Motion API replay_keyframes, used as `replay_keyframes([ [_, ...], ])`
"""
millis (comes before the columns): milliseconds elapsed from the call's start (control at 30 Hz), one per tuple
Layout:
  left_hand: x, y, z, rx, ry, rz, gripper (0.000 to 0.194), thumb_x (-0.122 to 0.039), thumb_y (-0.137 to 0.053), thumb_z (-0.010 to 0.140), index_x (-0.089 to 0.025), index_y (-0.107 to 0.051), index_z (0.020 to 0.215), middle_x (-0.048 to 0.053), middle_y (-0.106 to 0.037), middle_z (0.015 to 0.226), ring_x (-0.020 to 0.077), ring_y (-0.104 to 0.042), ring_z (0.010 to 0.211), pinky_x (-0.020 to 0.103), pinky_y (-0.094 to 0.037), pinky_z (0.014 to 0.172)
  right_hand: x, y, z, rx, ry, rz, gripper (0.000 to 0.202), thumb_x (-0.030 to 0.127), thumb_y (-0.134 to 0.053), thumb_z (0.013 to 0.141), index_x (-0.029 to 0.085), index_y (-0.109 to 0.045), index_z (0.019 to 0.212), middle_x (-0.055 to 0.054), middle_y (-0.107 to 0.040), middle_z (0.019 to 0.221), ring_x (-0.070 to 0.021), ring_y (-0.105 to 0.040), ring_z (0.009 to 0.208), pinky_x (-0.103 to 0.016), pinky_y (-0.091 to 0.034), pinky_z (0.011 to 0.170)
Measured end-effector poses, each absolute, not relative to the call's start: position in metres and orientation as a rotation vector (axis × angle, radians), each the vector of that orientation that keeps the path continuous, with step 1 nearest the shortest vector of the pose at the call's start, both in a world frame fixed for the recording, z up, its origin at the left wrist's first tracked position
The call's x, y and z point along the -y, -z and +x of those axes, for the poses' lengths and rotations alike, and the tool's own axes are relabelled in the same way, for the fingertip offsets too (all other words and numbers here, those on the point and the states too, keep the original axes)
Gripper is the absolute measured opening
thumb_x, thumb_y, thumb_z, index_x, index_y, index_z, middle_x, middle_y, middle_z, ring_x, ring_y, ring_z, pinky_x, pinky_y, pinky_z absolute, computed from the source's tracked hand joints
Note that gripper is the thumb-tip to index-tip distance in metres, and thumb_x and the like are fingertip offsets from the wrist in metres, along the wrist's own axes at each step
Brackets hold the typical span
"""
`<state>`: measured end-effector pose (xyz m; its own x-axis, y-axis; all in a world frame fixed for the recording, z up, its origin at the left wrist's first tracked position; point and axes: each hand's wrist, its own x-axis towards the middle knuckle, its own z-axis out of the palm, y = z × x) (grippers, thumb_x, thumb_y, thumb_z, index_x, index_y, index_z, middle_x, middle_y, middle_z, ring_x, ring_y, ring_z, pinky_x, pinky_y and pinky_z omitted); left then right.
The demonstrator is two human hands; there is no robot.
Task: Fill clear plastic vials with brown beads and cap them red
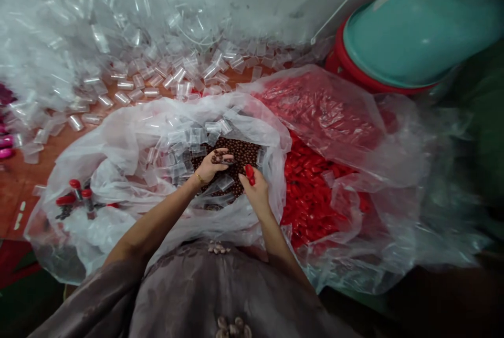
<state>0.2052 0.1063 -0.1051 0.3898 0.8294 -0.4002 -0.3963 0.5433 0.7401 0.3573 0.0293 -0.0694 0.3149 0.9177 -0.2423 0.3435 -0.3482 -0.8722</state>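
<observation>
My left hand is closed around what looks like a small clear plastic tube with brown balls in it; the fingers partly hide it. A red plastic cap is pinched between the thumb and fingers of my right hand, just right of the left hand. Both hands are above a pile of shiny brown balls in an open, translucent plastic bag. Loose clear tubes lie among the balls and to their left.
Many red caps fill another plastic bag at the right. Clear tubes cover the back of the orange-brown surface. Several filled, red-capped tubes rest at the left. A teal tub stands at the back right.
</observation>
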Motion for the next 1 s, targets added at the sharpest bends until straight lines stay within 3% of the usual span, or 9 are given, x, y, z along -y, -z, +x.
replay_keyframes([
  [200,-0.096,0.087,0.201,-0.717,-0.845,0.761,0.070,-0.017,-0.073,0.053,-0.019,-0.047,0.118,0.011,-0.060,0.117,0.0224,-0.057,0.106,0.034,-0.043,0.091,-0.057,0.056,0.339,1.262,-1.015,-1.783,0.033,0.043,-0.057,0.072,0.016,-0.062,0.088,0.002,-0.054,0.064,-0.0117,-0.046,0.057,-0.026,-0.044,0.059],
  [300,-0.097,0.078,0.199,-0.753,-0.871,0.973,0.084,-0.018,-0.071,0.056,-0.019,-0.034,0.132,0.015,-0.045,0.134,0.0252,-0.049,0.119,0.035,-0.041,0.095,-0.055,0.054,0.335,1.276,-0.936,-1.725,0.034,0.043,-0.057,0.072,0.016,-0.062,0.091,-0.002,-0.060,0.072,-0.0140,-0.052,0.065,-0.028,-0.046,0.066],
  [367,-0.099,0.070,0.196,-0.832,-0.873,1.149,0.083,-0.018,-0.070,0.058,-0.018,-0.035,0.134,0.014,-0.040,0.139,0.0257,-0.042,0.125,0.035,-0.037,0.101,-0.053,0.053,0.334,1.278,-0.848,-1.705,0.035,0.043,-0.057,0.072,0.016,-0.061,0.094,-0.004,-0.063,0.080,-0.0156,-0.055,0.071,-0.030,-0.047,0.071],
  [467,-0.101,0.061,0.192,-0.867,-0.791,1.362,0.052,-0.023,-0.066,0.067,-0.015,-0.055,0.117,0.011,-0.054,0.125,0.0237,-0.047,0.120,0.032,-0.034,0.103,-0.049,0.050,0.335,1.214,-0.811,-1.743,0.033,0.045,-0.055,0.073,0.016,-0.061,0.088,-0.004,-0.061,0.074,-0.0151,-0.054,0.067,-0.030,-0.047,0.067],
  [567,-0.099,0.056,0.190,-0.820,-0.691,1.428,0.027,-0.031,-0.060,0.074,-0.014,-0.065,0.095,0.009,-0.066,0.098,0.0208,-0.059,0.096,0.030,-0.042,0.091,-0.046,0.044,0.336,1.139,-0.963,-1.726,0.035,0.048,-0.055,0.073,0.016,-0.060,0.087,-0.001,-0.056,0.070,-0.0110,-0.048,0.054,-0.026,-0.044,0.053],
  [667,-0.093,0.056,0.191,-0.839,-0.741,1.373,0.028,-0.035,-0.057,0.077,-0.013,-0.064,0.092,0.007,-0.065,0.091,0.0178,-0.059,0.086,0.028,-0.044,0.083,-0.040,0.037,0.338,1.041,-1.189,-1.603,0.040,0.051,-0.047,0.078,0.018,-0.057,0.097,0.004,-0.047,0.064,-0.0071,-0.038,0.044,-0.021,-0.038,0.041],
  [767,-0.086,0.057,0.194,-0.824,-0.786,1.218,0.036,-0.037,-0.059,0.076,-0.012,-0.059,0.102,0.007,-0.064,0.090,0.0151,-0.058,0.082,0.027,-0.045,0.078,-0.036,0.032,0.342,0.957,-1.281,-1.499,0.042,0.052,-0.037,0.083,0.019,-0.056,0.100,0.005,-0.041,0.062,-0.0062,-0.033,0.043,-0.019,-0.036,0.038],
  [900,-0.078,0.057,0.197,-0.766,-0.778,1.040,0.048,-0.028,-0.071,0.064,-0.012,-0.055,0.106,0.006,-0.064,0.094,0.0138,-0.059,0.084,0.028,-0.044,0.081,-0.033,0.033,0.348,1.008,-1.175,-1.563,0.037,0.047,-0.044,0.083,0.019,-0.058,0.102,0.004,-0.046,0.065,-0.0060,-0.037,0.045,-0.018,-0.038,0.040],
  [1000,-0.077,0.057,0.198,-0.754,-0.758,0.929,0.044,-0.028,-0.074,0.060,-0.012,-0.058,0.098,0.007,-0.066,0.090,0.0144,-0.061,0.083,0.030,-0.044,0.082,-0.034,0.033,0.351,1.057,-1.098,-1.606,0.036,0.045,-0.046,0.083,0.020,-0.058,0.106,0.003,-0.050,0.069,-0.0053,-0.038,0.046,-0.018,-0.039,0.042],
])
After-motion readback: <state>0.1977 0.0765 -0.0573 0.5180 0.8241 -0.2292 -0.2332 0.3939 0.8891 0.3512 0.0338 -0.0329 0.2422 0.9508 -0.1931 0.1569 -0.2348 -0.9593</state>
